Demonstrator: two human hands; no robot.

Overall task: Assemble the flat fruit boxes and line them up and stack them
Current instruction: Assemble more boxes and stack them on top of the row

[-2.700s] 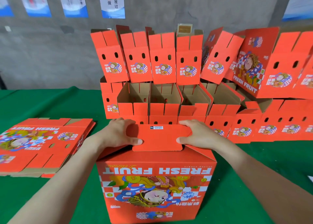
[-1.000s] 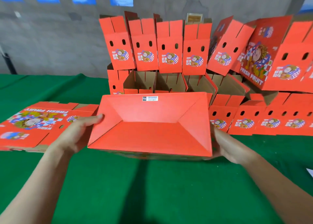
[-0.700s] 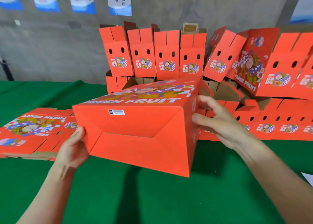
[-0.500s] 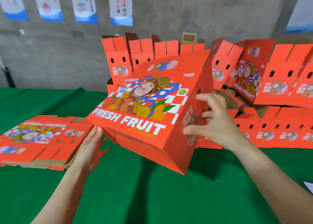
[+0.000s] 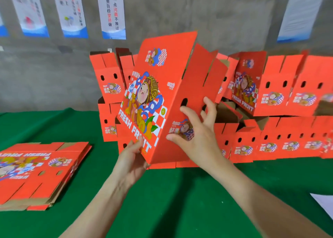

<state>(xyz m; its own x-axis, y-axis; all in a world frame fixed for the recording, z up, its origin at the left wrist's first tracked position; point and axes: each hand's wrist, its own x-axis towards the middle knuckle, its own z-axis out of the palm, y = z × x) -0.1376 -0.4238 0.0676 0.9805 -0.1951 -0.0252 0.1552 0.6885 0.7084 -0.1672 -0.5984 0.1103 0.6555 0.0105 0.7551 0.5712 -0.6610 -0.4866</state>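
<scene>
**Holding a Tilted Box by Pressure Alone: Slip and Snag Hazards**

Fingers (image 5: 189,115) of the right hand (image 5: 196,135) are spread and pressed flat on the side panel of the raised box (image 5: 158,93), pinching nothing. The left hand (image 5: 132,158) props the box's lower corner; its finger curl is hidden. The box hangs tilted above the table (image 5: 162,201), so it may slide off the palm. Its loose top flaps (image 5: 207,72) stand close before the assembled boxes (image 5: 270,138) behind it and may snag or topple them. The flat boxes (image 5: 39,169) lie well apart to its left.

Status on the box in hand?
Left hand grips lower corner of box; right hand open against its side. Box off table, tilted, top flaps open. Stacked boxes right behind.
</scene>
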